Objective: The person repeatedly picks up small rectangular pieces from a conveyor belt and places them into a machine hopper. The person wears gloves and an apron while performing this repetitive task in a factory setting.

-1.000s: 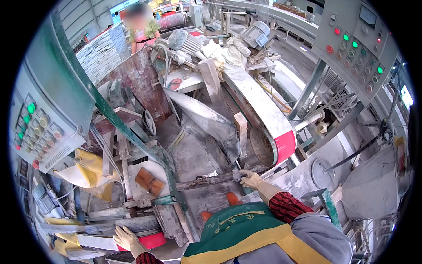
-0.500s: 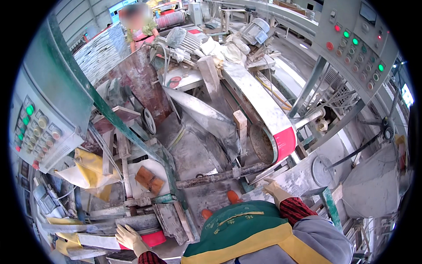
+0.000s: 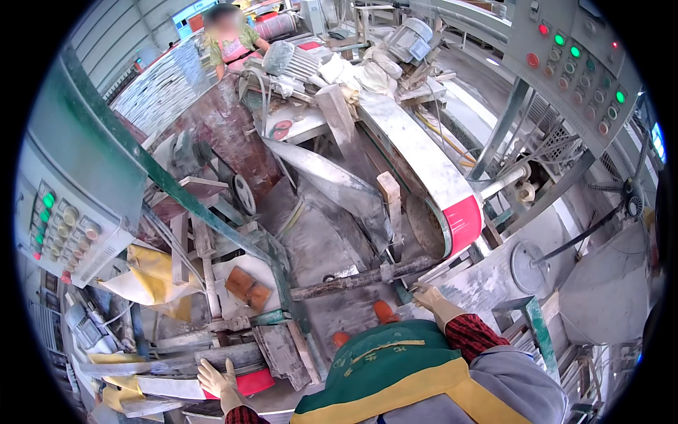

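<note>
My left hand (image 3: 219,381), in a cream glove, has its fingers spread beside a white cover with a red end (image 3: 254,382) at the lower left. A thick grey bar (image 3: 229,355) lies just beyond its fingertips. At the centre right, my right hand (image 3: 436,305), gloved alike, reaches forward with its fingers partly extended. It is nearest to the end of a dusty horizontal pole (image 3: 360,281) and pale strips below a long white machine cover with a red end (image 3: 465,220). Nothing held shows in either hand; whether the right fingertips touch anything I cannot tell.
Control panels with lit buttons stand left (image 3: 78,219) and right (image 3: 579,78). A green frame post (image 3: 169,180) crosses the left side. Motors (image 3: 409,41) and a chute (image 3: 325,173) lie ahead. Another person (image 3: 233,46) stands at the far left. A pedestal fan (image 3: 632,201) is at right.
The view has shifted slightly. My right hand has moved a little left, closer to the pole's end. My left hand's fingers have spread wider. The other person has shifted posture.
</note>
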`<state>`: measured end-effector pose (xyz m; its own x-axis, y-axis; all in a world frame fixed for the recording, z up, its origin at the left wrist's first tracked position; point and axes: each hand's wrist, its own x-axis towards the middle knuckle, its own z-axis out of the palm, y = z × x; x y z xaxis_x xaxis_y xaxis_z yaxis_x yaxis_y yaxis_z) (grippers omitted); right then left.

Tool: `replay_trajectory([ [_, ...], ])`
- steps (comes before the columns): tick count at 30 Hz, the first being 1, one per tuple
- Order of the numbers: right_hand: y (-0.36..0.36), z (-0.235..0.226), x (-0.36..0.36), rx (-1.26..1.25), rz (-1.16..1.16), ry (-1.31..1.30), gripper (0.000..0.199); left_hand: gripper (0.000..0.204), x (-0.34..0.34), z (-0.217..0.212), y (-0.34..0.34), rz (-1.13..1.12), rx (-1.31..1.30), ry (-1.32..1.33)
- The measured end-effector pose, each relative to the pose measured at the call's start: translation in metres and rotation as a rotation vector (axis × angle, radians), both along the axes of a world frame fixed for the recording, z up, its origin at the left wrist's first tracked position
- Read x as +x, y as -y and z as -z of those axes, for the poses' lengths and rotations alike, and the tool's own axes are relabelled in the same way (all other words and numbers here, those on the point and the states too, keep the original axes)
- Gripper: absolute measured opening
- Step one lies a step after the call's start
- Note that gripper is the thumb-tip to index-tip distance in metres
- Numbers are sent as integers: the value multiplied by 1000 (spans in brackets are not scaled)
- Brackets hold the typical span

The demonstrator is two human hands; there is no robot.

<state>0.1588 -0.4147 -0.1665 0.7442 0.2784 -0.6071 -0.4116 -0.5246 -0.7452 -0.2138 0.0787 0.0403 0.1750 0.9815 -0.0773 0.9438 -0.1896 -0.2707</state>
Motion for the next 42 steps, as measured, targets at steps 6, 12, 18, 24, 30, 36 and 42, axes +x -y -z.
replay_trajectory([
  [6, 19, 12, -8, 21, 10, 23, 49, 99, 12, -9, 13, -19, -51, -36],
  [12, 38, -18, -14, 54, 205, -213, 51, 106, 27, -17, 28, -30, -78, -60],
  [18, 52, -27, -3, 16, 135, -198, 52, 123, 38, -25, 33, -50, -96, -85],
  [24, 42, -30, -1, 4, 97, -203, 48, 124, 53, -40, 45, -110, -124, -96],
  [30, 24, -59, -1, 48, 23, -98, 39, 122, 56, -45, 57, -144, -65, -77],
  [36, 71, 0, -1, -180, -151, 106, 53, 122, 47, -42, 55, -152, -62, 31],
  [42, 51, -23, -16, -47, 83, -132, 52, 117, 33, -30, 56, -87, 21, 136],
])
